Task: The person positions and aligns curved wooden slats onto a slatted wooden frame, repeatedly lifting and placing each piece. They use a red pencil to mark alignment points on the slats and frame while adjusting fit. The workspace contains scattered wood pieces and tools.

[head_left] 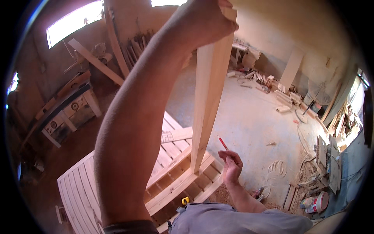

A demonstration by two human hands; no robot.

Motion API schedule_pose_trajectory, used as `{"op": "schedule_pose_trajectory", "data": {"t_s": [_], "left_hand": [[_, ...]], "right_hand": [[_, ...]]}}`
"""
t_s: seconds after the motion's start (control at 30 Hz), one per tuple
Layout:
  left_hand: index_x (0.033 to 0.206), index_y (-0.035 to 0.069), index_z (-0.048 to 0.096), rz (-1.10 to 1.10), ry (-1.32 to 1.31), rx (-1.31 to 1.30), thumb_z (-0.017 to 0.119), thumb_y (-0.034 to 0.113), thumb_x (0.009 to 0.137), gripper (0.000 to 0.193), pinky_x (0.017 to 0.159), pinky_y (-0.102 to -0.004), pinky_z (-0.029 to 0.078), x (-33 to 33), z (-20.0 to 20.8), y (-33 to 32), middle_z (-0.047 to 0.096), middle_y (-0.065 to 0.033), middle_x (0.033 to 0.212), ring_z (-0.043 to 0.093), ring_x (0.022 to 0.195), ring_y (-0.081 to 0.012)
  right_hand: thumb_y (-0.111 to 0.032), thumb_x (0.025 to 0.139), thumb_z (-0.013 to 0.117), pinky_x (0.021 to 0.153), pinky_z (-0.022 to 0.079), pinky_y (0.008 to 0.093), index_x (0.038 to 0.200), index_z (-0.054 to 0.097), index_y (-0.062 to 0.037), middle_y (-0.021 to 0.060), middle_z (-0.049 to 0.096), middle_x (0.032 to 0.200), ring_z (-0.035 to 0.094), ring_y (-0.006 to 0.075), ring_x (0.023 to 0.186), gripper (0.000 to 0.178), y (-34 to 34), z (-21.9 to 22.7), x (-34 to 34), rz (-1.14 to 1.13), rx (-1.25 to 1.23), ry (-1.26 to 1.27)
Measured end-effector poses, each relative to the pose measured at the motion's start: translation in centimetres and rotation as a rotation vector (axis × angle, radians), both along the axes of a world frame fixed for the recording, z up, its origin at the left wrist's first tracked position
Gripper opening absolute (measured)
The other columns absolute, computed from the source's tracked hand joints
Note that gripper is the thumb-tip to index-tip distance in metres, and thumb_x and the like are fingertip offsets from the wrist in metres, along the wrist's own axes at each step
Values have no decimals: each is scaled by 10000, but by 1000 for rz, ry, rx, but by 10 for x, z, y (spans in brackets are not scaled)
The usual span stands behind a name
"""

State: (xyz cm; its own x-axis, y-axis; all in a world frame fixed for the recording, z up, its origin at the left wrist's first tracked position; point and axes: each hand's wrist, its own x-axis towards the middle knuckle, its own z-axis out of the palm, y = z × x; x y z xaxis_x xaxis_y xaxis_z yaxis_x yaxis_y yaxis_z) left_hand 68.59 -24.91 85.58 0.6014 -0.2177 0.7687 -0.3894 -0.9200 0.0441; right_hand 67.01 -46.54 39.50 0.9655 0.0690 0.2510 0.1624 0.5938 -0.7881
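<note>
My left arm reaches up across the view, and my left hand (212, 21) is closed around the upper part of a pale wooden post (208, 105). The post stands nearly upright, its lower end at a horizontal rail (171, 193) of a slatted wooden piece (80, 191); whether it rests on the rail or passes beside it I cannot tell. To the right of the post's lower end, my right hand (232, 165) pinches a red pencil (222, 142), point upward and apart from the wood. A loose board (177, 135) with pencil marks lies across the slats. My left forearm hides part of the slatted piece.
A yellow tape measure (185, 200) sits near my body by the rails. At left stands a workbench (70, 109) with a leaning plank (95, 62) behind it. Wood offcuts (269, 81) line the far wall. A cable (277, 167) and a white bucket (317, 203) are at right.
</note>
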Motion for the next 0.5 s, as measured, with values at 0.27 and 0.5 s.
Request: {"op": "schedule_pose_trajectory", "data": {"t_s": [0.27,0.5], "left_hand": [[977,17,733,-24,-84,-140,695,241,876,248,899,-412,548,-51,-42,33,714,-183,1071,689,994,-307],[1066,12,710,-102,-82,-464,687,263,910,297,963,-425,516,-126,-157,62,692,-175,1153,661,1069,-304]], "right_hand": [[35,1001,569,971,549,348,1107,692,24,154,748,1115,709,215,1005,163,31,5,-1,1,-188,40],[84,947,553,1021,529,339,1180,669,40,152,740,1151,699,230,1099,264,36,-21,11,88,-281,125]]}}
